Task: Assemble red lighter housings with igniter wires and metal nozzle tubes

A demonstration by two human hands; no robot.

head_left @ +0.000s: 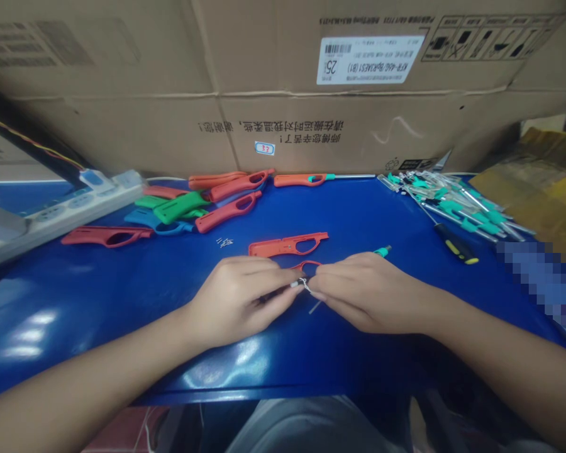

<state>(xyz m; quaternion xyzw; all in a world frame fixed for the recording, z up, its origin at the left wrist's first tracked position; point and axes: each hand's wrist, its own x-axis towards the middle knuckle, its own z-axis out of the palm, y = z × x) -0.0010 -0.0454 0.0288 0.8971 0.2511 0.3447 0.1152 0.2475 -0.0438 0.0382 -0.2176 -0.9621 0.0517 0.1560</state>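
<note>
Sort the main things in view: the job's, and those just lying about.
Likely the job's:
held small white-and-black part
single red plastic shell
piled red, green, blue plastic shells
turquoise-and-silver rods
tiny pale pins
black-and-yellow screwdriver

Likely just lying about:
white plastic power strip
brown cardboard carton

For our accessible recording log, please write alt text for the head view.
The left hand and right hand, close together over a blue table, hold small parts. A red casing lies just beyond; a screwdriver lies to the right.
</note>
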